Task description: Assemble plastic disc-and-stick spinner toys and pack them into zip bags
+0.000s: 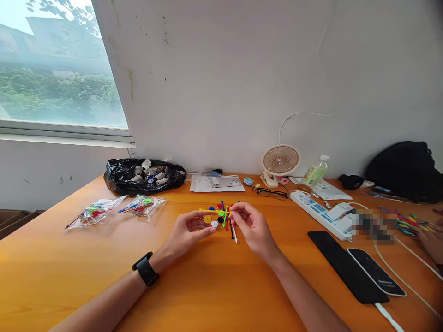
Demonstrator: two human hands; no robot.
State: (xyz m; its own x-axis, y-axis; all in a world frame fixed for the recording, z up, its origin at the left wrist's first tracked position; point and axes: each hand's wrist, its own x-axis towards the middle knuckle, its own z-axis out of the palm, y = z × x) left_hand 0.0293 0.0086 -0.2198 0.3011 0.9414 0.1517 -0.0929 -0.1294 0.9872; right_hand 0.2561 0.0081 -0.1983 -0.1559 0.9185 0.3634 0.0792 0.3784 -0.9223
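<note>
Left hand [188, 230] and right hand [249, 224] both pinched on half-built rod-and-disc toy [218, 213], loose pieces [212, 221] still unattached on bench [214, 286]

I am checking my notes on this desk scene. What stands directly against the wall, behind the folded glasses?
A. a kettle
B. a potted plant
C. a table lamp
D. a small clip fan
D: a small beige clip fan stands at the wall just behind the glasses, with its white cable running up the wall; no lamp, kettle or plant is on the table.
</note>
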